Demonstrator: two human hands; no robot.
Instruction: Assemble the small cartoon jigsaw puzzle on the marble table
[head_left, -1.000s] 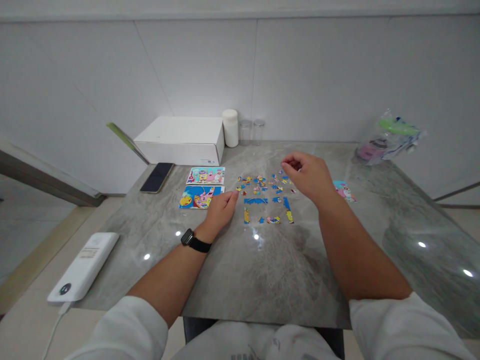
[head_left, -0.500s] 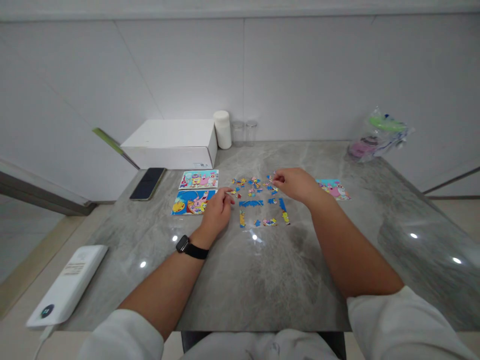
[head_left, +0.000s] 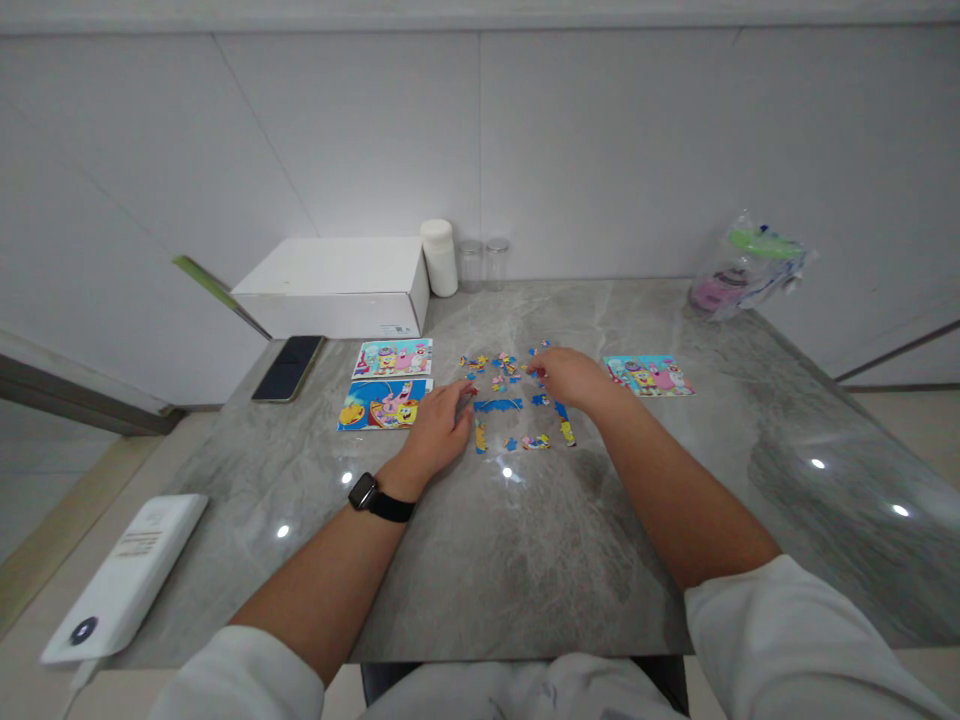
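Note:
Loose jigsaw pieces, blue, yellow and pink, lie scattered at the middle of the table. Nearer to me is a partly joined puzzle border, with a blue top strip, a right side strip and a short bottom strip. My right hand has its thumb and finger pinched at the right edge of the loose pieces, on what looks like a small piece, mostly hidden. My left hand rests left of the border, fingers stretched out and apart, fingertips beside the loose pieces.
Cartoon picture cards lie left, and another card right. Behind stand a white box, a white bottle and two clear jars. Also present are a phone, a white device and a plastic bag.
My right hand has moved slightly left and toward me, uncovering more of the right card. The left hand's fingers reach a little further right. The view has shifted slightly.

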